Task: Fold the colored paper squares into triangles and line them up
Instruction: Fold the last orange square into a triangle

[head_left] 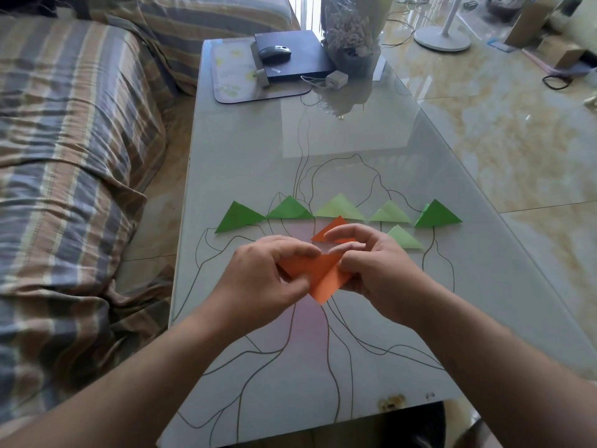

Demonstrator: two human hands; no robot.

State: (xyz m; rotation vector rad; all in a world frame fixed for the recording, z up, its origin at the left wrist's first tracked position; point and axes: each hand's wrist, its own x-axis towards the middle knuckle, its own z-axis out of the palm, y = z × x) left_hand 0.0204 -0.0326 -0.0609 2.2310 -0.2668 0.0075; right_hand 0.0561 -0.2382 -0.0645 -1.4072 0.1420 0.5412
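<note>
2 hands work above the near middle of the glass tabletop. The left hand pinches the left side of an orange paper between thumb and fingers; the right hand grips its right side, fingers curled. The paper is partly folded, its lower corner pointing toward the viewer. Just beyond the hands, a folded orange triangle lies flat, partly hidden by the right fingers. Behind it, 5 green triangles form a row across the tabletop: dark green, dark green, light green, light green, dark green. A 6th, light green triangle lies nearer, just right of the right hand. At the far end sit a mat, a dark flat box carrying a mouse, a white charger and a potted dried bouquet. A striped sofa stands to the left.
</note>
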